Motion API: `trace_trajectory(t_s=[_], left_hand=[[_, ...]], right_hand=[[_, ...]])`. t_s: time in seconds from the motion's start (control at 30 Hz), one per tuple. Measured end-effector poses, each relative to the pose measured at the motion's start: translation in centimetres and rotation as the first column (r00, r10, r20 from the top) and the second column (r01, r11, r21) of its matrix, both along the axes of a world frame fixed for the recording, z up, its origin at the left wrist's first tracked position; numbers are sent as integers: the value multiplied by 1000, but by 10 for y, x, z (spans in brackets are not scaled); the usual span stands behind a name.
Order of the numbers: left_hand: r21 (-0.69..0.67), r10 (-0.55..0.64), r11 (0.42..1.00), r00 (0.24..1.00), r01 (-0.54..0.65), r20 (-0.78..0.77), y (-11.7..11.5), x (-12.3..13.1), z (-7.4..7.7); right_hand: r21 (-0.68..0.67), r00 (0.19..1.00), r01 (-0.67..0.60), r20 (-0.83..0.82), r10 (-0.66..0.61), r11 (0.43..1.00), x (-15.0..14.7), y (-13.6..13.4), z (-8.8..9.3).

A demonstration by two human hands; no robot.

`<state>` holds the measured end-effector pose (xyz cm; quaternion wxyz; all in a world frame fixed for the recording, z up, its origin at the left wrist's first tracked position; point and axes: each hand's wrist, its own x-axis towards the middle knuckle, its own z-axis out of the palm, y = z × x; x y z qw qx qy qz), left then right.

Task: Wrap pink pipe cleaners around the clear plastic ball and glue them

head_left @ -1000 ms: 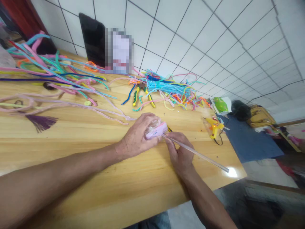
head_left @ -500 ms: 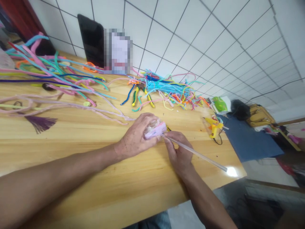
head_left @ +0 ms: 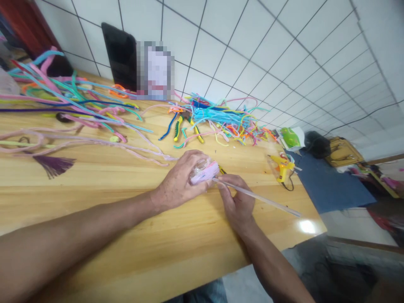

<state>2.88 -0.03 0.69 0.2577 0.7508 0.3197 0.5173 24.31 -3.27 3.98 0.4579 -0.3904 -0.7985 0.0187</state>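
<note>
My left hand [head_left: 179,176] is wrapped round a small lilac bundle [head_left: 205,173] with clear plastic about it. Just to the right, my right hand [head_left: 238,200] pinches a long, pale, translucent stick [head_left: 268,203] close to its left end. That end meets the lower right side of the bundle, and the other end points down to the right above the wooden table [head_left: 195,240]. Part of a yellow and black tool [head_left: 222,170] shows behind the hands; the rest of it is hidden.
Pliers with yellow-green handles [head_left: 189,126] lie beside a pile of coloured pipe cleaners [head_left: 217,115]. More pipe cleaners and a purple tassel [head_left: 55,164] are at the left. A yellow glue gun [head_left: 284,167] lies right. A dark phone-like slab [head_left: 119,57] leans on the wall.
The free end of the pale stick has tilted up slightly, away from the bright spot on the table. Both hands keep nearly the same place and grip.
</note>
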Motion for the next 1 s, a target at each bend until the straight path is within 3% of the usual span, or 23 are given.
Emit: trace_trajectory(t_s=[0.77, 1.0], left_hand=[[-32, -4, 999, 1000, 4, -15, -1, -2, 3], [-38, -3, 999, 1000, 3, 5, -1, 0, 1]], right_hand=[[11, 999, 27, 30, -27, 1000, -3, 2, 1], [-65, 998, 41, -47, -44, 997, 1, 0, 1]])
